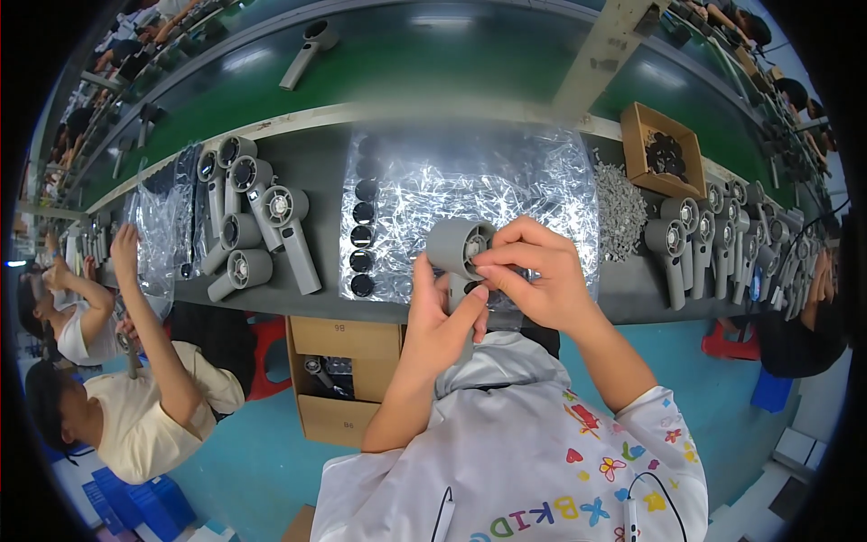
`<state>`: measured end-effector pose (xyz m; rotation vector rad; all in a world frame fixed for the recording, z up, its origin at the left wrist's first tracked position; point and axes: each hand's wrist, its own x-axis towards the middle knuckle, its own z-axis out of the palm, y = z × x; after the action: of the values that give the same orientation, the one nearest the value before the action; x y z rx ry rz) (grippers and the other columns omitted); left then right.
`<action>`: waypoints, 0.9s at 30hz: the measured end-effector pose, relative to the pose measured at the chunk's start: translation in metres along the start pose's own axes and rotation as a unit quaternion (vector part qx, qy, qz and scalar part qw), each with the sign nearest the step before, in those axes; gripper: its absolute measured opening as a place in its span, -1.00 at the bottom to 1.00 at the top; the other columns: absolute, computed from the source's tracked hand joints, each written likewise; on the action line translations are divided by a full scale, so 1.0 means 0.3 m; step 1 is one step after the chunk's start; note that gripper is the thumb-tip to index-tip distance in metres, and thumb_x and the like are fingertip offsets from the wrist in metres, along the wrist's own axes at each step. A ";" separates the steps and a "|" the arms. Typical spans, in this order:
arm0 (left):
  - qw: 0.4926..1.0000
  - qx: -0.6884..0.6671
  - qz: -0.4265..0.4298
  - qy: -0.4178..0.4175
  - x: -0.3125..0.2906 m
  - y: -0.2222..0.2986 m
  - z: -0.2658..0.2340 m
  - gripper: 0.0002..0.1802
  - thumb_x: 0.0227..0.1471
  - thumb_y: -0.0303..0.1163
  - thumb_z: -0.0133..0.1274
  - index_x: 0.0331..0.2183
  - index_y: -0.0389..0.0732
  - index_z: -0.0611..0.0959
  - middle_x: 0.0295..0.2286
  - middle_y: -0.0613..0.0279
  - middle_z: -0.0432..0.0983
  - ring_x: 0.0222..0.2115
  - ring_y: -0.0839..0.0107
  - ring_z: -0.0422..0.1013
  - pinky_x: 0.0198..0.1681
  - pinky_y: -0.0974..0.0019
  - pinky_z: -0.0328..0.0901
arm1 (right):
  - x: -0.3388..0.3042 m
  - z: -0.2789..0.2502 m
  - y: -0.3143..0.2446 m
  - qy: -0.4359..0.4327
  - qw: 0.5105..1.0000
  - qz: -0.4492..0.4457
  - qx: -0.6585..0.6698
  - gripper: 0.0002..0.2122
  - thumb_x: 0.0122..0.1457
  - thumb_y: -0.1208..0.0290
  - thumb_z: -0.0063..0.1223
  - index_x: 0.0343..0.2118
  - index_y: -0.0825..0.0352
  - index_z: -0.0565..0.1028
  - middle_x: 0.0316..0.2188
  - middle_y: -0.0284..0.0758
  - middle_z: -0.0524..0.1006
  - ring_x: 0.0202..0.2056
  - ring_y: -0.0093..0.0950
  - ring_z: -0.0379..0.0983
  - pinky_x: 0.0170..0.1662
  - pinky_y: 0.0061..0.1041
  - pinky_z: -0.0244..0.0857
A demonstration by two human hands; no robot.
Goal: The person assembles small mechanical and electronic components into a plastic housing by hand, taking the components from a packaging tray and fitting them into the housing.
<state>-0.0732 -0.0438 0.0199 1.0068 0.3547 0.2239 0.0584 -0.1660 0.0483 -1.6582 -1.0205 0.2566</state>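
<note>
A grey handheld fan [452, 246] is held over the front edge of the worktable, its round head tilted and its open face toward the right. My left hand [433, 316] is closed around its handle and lower head, with the thumb near the neck. My right hand [542, 275] pinches at the open face of the head; whatever lies between the fingertips is hidden. Behind the fan a shiny clear plastic sheet [479, 185] covers the tabletop. Several round black discs [362, 237] line its left side. A heap of small grey pieces [620, 212] lies by its right side.
Grey fans [284, 208] lie at left, and more fans [675, 239] at right. A cardboard tray [643, 172] of black parts stands at the back right. Beyond runs a green conveyor [470, 77]. An open carton [330, 420] sits below the table. A co-worker [135, 397] sits at left.
</note>
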 end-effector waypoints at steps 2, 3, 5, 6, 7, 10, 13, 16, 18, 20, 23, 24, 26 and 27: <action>1.000 -0.009 -0.009 -0.005 -0.003 -0.001 0.004 -0.41 0.22 -0.64 -0.01 0.16 -0.20 0.11 -0.23 0.04 0.47 -0.56 0.53 0.41 -0.60 0.43 0.33 | -0.004 -0.010 0.005 -0.006 1.000 0.009 0.014 -0.87 0.03 0.61 0.31 -0.32 0.38 0.70 -0.39 -0.32 0.54 -0.38 -0.51 0.50 -0.35 -0.55 0.35; 1.000 -0.017 -0.018 -0.010 -0.004 -0.001 0.006 -0.44 0.22 -0.64 -0.03 0.14 -0.21 0.11 -0.20 0.03 0.47 -0.56 0.57 0.40 -0.59 0.46 0.32 | -0.008 -0.017 0.013 -0.013 1.000 0.004 0.014 -0.86 0.02 0.62 0.31 -0.31 0.38 0.70 -0.38 -0.32 0.54 -0.38 -0.51 0.49 -0.35 -0.55 0.35; 1.000 -0.018 -0.017 -0.014 -0.003 0.002 0.007 -0.44 0.22 -0.64 -0.02 0.14 -0.21 0.11 -0.20 0.02 0.47 -0.56 0.57 0.40 -0.59 0.46 0.32 | -0.011 -0.018 0.020 -0.021 1.000 0.001 0.013 -0.86 0.02 0.62 0.31 -0.31 0.37 0.70 -0.38 -0.32 0.54 -0.38 -0.51 0.49 -0.34 -0.55 0.35; 1.000 -0.018 -0.016 -0.020 -0.001 0.003 0.007 -0.44 0.22 -0.64 -0.02 0.14 -0.21 0.11 -0.20 0.02 0.47 -0.56 0.57 0.40 -0.59 0.46 0.32 | -0.011 -0.018 0.021 -0.012 1.000 -0.007 0.013 -0.85 0.02 0.62 0.32 -0.31 0.36 0.70 -0.38 -0.33 0.54 -0.38 -0.51 0.49 -0.35 -0.56 0.34; 0.999 -0.019 -0.016 -0.020 0.001 0.005 0.007 -0.44 0.22 -0.64 -0.02 0.14 -0.21 0.11 -0.20 0.02 0.47 -0.56 0.57 0.40 -0.59 0.46 0.32 | -0.012 -0.018 0.022 -0.003 1.000 -0.015 0.013 -0.85 0.02 0.62 0.32 -0.31 0.36 0.70 -0.38 -0.33 0.54 -0.39 -0.52 0.48 -0.35 -0.56 0.33; 0.999 -0.020 -0.012 -0.025 0.004 0.013 0.011 -0.42 0.22 -0.64 -0.01 0.15 -0.22 0.10 -0.22 0.02 0.47 -0.56 0.57 0.40 -0.59 0.46 0.32 | -0.009 -0.018 0.017 0.007 1.000 -0.016 0.015 -0.84 0.01 0.62 0.31 -0.30 0.34 0.70 -0.37 -0.33 0.54 -0.39 -0.52 0.49 -0.35 -0.56 0.34; 1.000 -0.001 0.003 -0.015 0.006 0.015 0.012 -0.41 0.22 -0.64 -0.01 0.16 -0.21 0.10 -0.23 0.04 0.47 -0.58 0.58 0.39 -0.60 0.46 0.32 | -0.010 -0.006 0.010 0.015 1.000 -0.004 0.006 -0.84 0.02 0.62 0.31 -0.29 0.34 0.70 -0.36 -0.33 0.54 -0.38 -0.52 0.49 -0.34 -0.55 0.34; 1.000 0.021 0.007 0.003 -0.003 0.016 -0.003 -0.42 0.22 -0.64 -0.02 0.16 -0.22 0.10 -0.24 0.05 0.47 -0.60 0.58 0.38 -0.60 0.47 0.31 | -0.011 -0.005 0.014 -0.025 0.999 -0.024 -0.013 -0.78 0.01 0.61 0.31 -0.23 0.32 0.70 -0.35 -0.33 0.53 -0.38 -0.50 0.48 -0.33 -0.54 0.34; 1.000 0.018 -0.002 0.017 -0.010 0.023 -0.011 -0.43 0.22 -0.65 -0.02 0.15 -0.24 0.10 -0.25 0.04 0.48 -0.61 0.59 0.38 -0.61 0.48 0.29 | -0.009 -0.002 -0.002 -0.055 0.997 -0.043 -0.041 -0.75 0.01 0.60 0.31 -0.19 0.32 0.70 -0.31 -0.32 0.52 -0.35 -0.48 0.47 -0.31 -0.53 0.34; 1.000 0.011 0.008 0.011 -0.013 0.027 -0.034 -0.43 0.21 -0.65 -0.02 0.15 -0.24 0.10 -0.24 0.03 0.48 -0.61 0.58 0.39 -0.60 0.47 0.29 | -0.004 0.006 -0.024 -0.090 0.992 -0.065 -0.065 -0.72 0.01 0.58 0.31 -0.15 0.31 0.70 -0.27 -0.30 0.51 -0.32 -0.45 0.46 -0.29 -0.51 0.35; 1.000 0.012 0.009 0.011 -0.020 0.041 -0.076 -0.45 0.21 -0.66 -0.02 0.13 -0.25 0.12 -0.25 0.03 0.48 -0.58 0.55 0.42 -0.58 0.44 0.31 | 0.002 0.029 -0.048 -0.127 0.976 -0.086 -0.155 -0.65 0.03 0.51 0.32 -0.06 0.29 0.67 -0.10 -0.22 0.45 -0.16 -0.34 0.42 -0.14 -0.40 0.38; 1.000 0.020 -0.002 0.012 -0.024 0.047 -0.094 -0.45 0.21 -0.66 -0.02 0.13 -0.24 0.13 -0.26 0.04 0.49 -0.56 0.53 0.44 -0.56 0.42 0.32 | 0.016 0.046 -0.056 -0.134 0.975 -0.091 -0.150 -0.65 0.03 0.51 0.32 -0.06 0.29 0.67 -0.10 -0.22 0.45 -0.16 -0.34 0.42 -0.14 -0.40 0.38; 1.000 -0.008 0.012 0.024 -0.032 0.067 -0.139 -0.47 0.19 -0.65 0.01 0.11 -0.26 0.17 -0.25 0.00 0.52 -0.49 0.43 0.50 -0.48 0.37 0.39 | 0.064 0.082 -0.090 -0.144 0.959 -0.141 -0.200 -0.57 0.04 0.46 0.33 0.04 0.28 0.61 -0.04 -0.18 0.41 -0.10 -0.29 0.40 -0.07 -0.34 0.39; 0.997 -0.046 0.022 0.051 -0.043 0.086 -0.162 -0.47 0.18 -0.64 0.03 0.11 -0.27 0.19 -0.22 -0.03 0.54 -0.46 0.38 0.52 -0.44 0.34 0.43 | 0.084 0.108 -0.093 -0.172 0.950 -0.155 -0.208 -0.49 0.04 0.44 0.32 0.12 0.28 0.55 0.03 -0.15 0.35 -0.05 -0.23 0.38 0.00 -0.30 0.38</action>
<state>-0.1046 0.0031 0.0208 0.9139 0.4127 0.3296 0.0396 -0.1252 0.0692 -1.8291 -1.6734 0.1258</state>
